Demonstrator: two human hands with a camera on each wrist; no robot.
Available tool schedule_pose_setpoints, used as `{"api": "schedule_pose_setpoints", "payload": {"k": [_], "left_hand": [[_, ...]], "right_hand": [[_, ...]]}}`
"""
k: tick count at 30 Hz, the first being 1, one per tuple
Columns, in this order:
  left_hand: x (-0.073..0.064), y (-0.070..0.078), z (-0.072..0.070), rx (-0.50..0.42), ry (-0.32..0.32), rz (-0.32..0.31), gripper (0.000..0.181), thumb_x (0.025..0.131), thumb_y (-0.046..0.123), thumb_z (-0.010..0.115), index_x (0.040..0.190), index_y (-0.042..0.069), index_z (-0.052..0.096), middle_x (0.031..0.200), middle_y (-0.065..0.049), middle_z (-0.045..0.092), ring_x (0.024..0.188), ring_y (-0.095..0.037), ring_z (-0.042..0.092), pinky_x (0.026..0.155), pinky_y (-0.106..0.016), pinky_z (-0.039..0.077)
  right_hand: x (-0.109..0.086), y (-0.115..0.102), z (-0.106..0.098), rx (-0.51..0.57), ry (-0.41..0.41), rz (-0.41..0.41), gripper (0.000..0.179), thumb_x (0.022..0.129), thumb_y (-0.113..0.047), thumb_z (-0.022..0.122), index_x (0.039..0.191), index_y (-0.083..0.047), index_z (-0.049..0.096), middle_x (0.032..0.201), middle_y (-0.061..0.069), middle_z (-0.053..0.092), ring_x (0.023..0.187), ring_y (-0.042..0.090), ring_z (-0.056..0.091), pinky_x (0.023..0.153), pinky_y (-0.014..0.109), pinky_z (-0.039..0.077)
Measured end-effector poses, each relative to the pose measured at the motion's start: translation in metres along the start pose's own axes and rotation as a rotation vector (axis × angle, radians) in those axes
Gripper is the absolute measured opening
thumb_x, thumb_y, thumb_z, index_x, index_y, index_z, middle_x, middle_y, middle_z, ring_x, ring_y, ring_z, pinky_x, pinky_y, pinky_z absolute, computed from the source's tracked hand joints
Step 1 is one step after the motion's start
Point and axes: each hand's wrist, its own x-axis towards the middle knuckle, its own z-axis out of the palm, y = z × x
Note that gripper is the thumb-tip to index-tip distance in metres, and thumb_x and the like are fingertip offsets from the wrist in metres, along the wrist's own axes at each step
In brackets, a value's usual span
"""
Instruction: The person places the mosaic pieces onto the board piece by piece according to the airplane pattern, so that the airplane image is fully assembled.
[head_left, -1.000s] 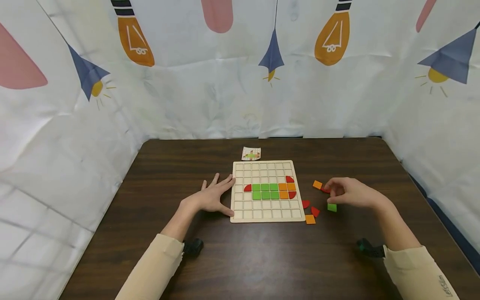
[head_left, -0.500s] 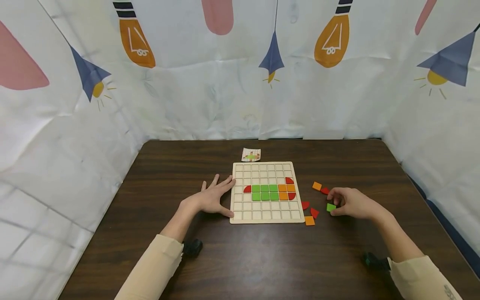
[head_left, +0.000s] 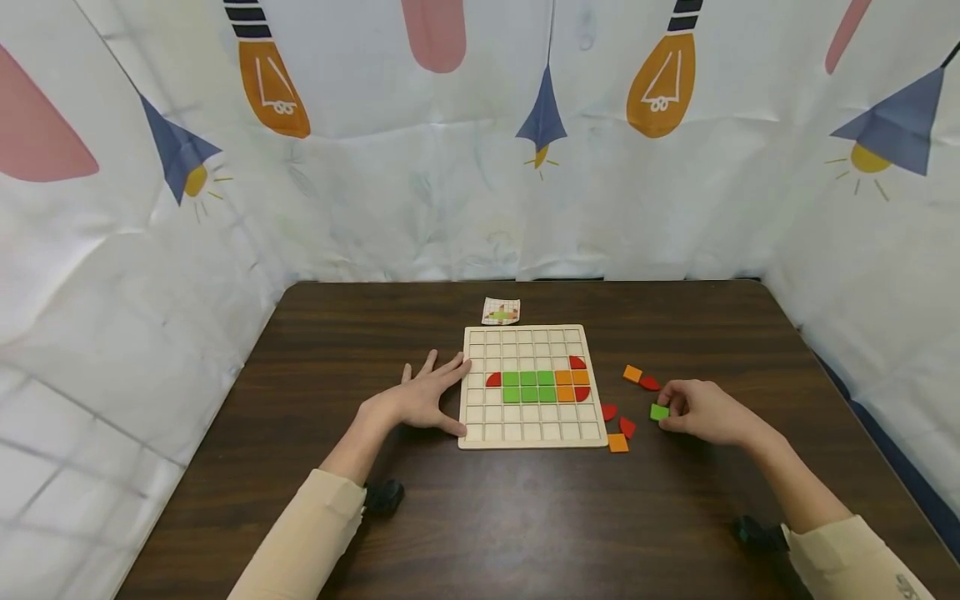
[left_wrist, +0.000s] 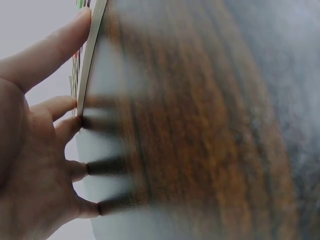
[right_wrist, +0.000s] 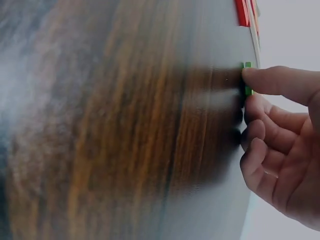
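A pale wooden grid board [head_left: 531,423] lies mid-table, with green squares [head_left: 528,386], orange squares [head_left: 565,386] and red quarter-round pieces [head_left: 493,380] set in its cells. My left hand [head_left: 423,397] spreads its fingers along the board's left edge, thumb and fingertips touching the rim, as the left wrist view [left_wrist: 82,100] bears out. To the right of the board, my right hand [head_left: 699,410] pinches a loose green square tile [head_left: 659,412] between thumb and forefinger, low at the tabletop. In the right wrist view the tile [right_wrist: 248,79] shows partly behind the thumb; the other fingers are curled.
Loose red pieces [head_left: 627,427] and an orange square [head_left: 618,443] lie by the board's right edge. Another orange square [head_left: 633,373] and a red piece [head_left: 649,382] lie farther back. A small pattern card [head_left: 501,312] sits behind the board. Patterned cloth [head_left: 420,200] hangs beyond the table.
My right hand has come down and nearer from beside the back red piece to the green tile, and its thumb and forefinger have closed on it. The left hand has stayed in place.
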Motion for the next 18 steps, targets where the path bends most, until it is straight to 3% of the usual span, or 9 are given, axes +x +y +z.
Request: {"api": "schedule_pose_setpoints", "payload": {"k": [11, 18], "left_hand": [[-0.001, 0.0, -0.002, 0.002, -0.013, -0.004, 0.116, 0.081, 0.054, 0.084, 0.167, 0.021, 0.014, 0.172, -0.003, 0.001, 0.153, -0.041, -0.015, 0.112, -0.075, -0.008], [0.0, -0.002, 0.0, -0.003, -0.014, -0.001, 0.118, 0.08, 0.055, 0.085, 0.167, 0.021, 0.014, 0.172, -0.003, 0.0, 0.154, -0.04, -0.015, 0.112, -0.075, -0.008]], "right_hand": [[0.016, -0.018, -0.002, 0.022, 0.08, -0.029, 0.028, 0.093, -0.017, 0.076, 0.111, -0.001, 0.063, 0.081, -0.003, 0.067, 0.068, 0.015, 0.058, 0.061, 0.03, 0.049], [0.039, -0.038, 0.006, 0.044, 0.047, -0.096, 0.027, 0.093, -0.017, 0.076, 0.112, -0.003, 0.064, 0.087, -0.004, 0.071, 0.074, 0.014, 0.063, 0.064, 0.031, 0.052]]}}
